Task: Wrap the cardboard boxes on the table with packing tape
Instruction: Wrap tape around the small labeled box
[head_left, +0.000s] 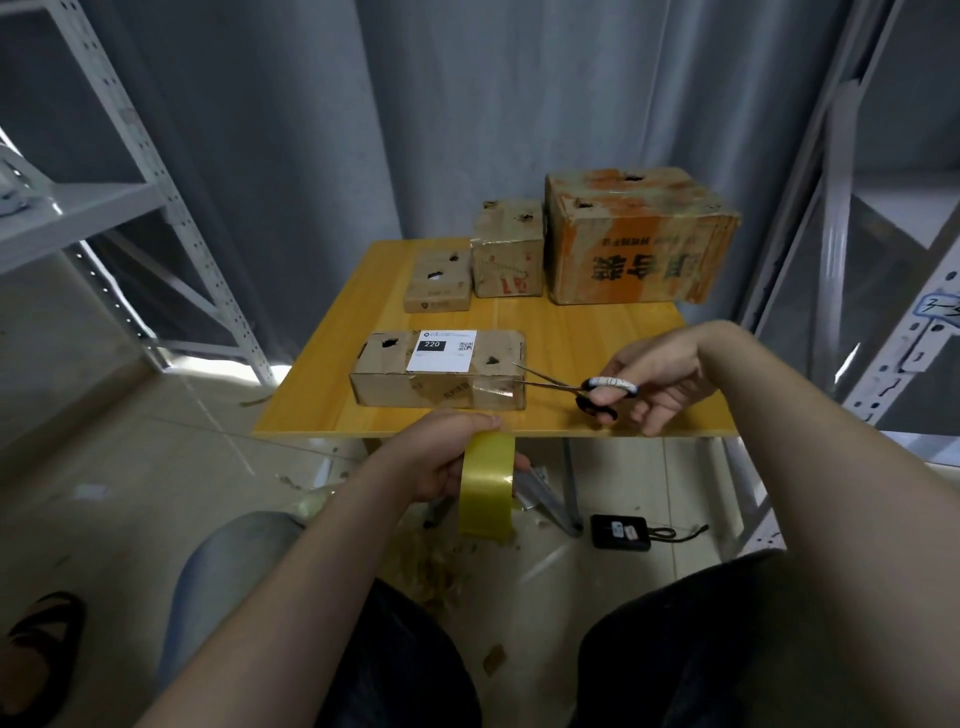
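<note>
The left hand (441, 460) grasps the yellow tape roll (488, 486), fingers curled over its top. The roll is held on edge, just in front of and below the near edge of the table (597, 332). The right hand (660, 379) grips the scissors (597, 387) by the handles, above the table's near right portion. The blades are parted and point left, with their tips at the right end of the labelled box (441, 387).

The labelled box lies flat close to the near edge, left of centre. A white label (441, 351) with a black field reading "220" sits on its top face. A strip of clear tape shows across its front right end.

Three more boxes stand in a row along the far edge:
- small box (439, 280), leftmost;
- medium box (506, 254), beside it;
- large box (639, 239), at the far right corner, with orange print.

A black device (621, 531) lies on the floor under the table.
</note>
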